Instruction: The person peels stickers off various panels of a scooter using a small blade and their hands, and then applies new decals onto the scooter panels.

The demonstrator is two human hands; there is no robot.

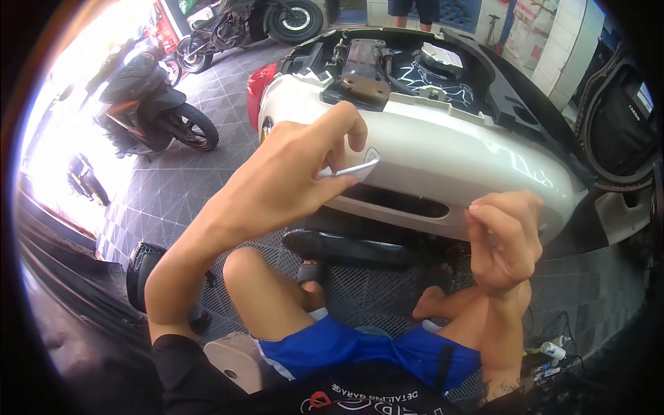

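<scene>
My left hand [294,162] is raised in front of the scooter's glossy white body panel [470,149]. Between its thumb and fingers it pinches a small folded white slip [361,169], like paper or sticker backing, with a dark outline on one end. To the right, my right hand [508,238] is closed, thumb against fingertips, close in front of the panel's lower right part. Whatever it pinches, if anything, is too small to make out. A dark slot [408,203] runs along the panel below the slip, and a red lamp [261,93] shows at its left end.
A dark scooter [152,104] and a motorcycle [242,28] stand at the left and back. By my feet lies a glossy black part [346,250]. A white bottle [553,349] and cables lie at lower right. Another person's legs [413,10] show behind the scooter.
</scene>
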